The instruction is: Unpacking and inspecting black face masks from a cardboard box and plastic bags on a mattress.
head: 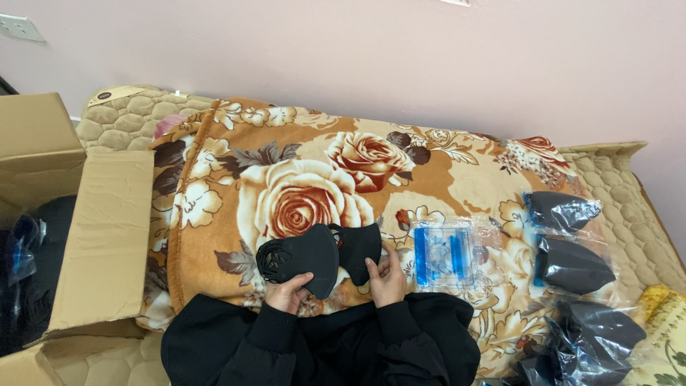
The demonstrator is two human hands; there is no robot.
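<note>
Left hand (pixel 288 292) grips a stack of black face masks (pixel 300 256); right hand (pixel 388 277) pinches a single black mask (pixel 358 249) by its lower edge. Both are held above the floral blanket (pixel 300 179). For a clean separation, keep ear loops untangled. Masks are matte, folded, curved. An empty clear pouch (pixel 446 254) lies just beside.

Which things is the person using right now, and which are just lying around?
In use:
- left hand holding a stack of black masks
- right hand holding one black mask
- empty clear bags, beside the right hand

Lying about:
- bagged masks at the right
- cardboard box at the left
- flowered blanket underneath
</note>
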